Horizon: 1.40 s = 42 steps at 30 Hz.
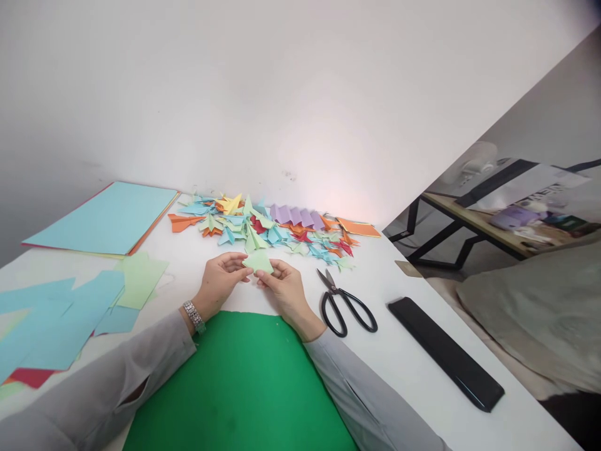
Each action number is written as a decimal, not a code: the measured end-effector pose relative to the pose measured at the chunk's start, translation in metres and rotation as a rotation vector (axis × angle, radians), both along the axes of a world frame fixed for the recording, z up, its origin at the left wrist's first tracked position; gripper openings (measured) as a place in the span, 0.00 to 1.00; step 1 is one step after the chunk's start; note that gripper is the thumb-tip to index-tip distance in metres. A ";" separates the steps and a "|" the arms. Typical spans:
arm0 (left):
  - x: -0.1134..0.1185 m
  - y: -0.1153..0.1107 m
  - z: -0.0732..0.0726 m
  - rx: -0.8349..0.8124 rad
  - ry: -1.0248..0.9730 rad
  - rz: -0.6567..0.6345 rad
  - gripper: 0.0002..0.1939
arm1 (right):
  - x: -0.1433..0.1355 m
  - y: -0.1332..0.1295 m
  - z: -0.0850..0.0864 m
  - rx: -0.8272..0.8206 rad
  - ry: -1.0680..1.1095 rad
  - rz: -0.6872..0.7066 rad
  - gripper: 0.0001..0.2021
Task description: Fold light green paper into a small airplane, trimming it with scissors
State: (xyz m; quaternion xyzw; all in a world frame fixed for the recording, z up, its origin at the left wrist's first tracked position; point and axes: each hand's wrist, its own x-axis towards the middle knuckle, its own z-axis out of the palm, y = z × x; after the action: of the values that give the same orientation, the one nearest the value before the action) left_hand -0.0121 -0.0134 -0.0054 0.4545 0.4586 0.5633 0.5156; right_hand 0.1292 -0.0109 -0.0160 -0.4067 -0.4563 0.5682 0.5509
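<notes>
A small light green paper piece [258,261] is held between both hands, just above the white table and beyond the green mat [235,382]. My left hand [220,280], with a metal watch at the wrist, pinches its left side. The fingers of my right hand [286,288] are closed on its right side. Right behind the hands lies a heap of folded paper pieces [253,225] in several colours, some shaped like planes.
Black-handled scissors [335,300] lie right of my right hand, with a long black object [446,351] farther right. Large coloured sheets [103,216] are stacked at the back left. Loose cut papers [61,319] spread over the left side. A wall [282,94] stands behind the table.
</notes>
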 end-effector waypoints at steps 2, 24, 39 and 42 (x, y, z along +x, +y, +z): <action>0.000 0.000 0.000 0.003 0.008 0.000 0.19 | 0.000 0.000 -0.001 -0.001 -0.014 0.011 0.14; -0.001 -0.002 0.003 -0.017 -0.028 -0.018 0.16 | 0.000 -0.002 0.001 -0.012 -0.066 0.019 0.13; -0.002 0.001 0.003 -0.076 -0.181 -0.025 0.15 | -0.003 -0.006 -0.002 0.057 -0.044 0.016 0.18; -0.002 0.001 0.003 -0.102 -0.202 -0.059 0.17 | -0.004 -0.008 -0.002 0.077 -0.079 0.039 0.17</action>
State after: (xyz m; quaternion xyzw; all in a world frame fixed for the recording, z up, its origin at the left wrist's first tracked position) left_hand -0.0143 -0.0121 -0.0023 0.3820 0.4188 0.5667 0.5979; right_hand 0.1255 -0.0188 -0.0179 -0.3986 -0.5070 0.5442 0.5365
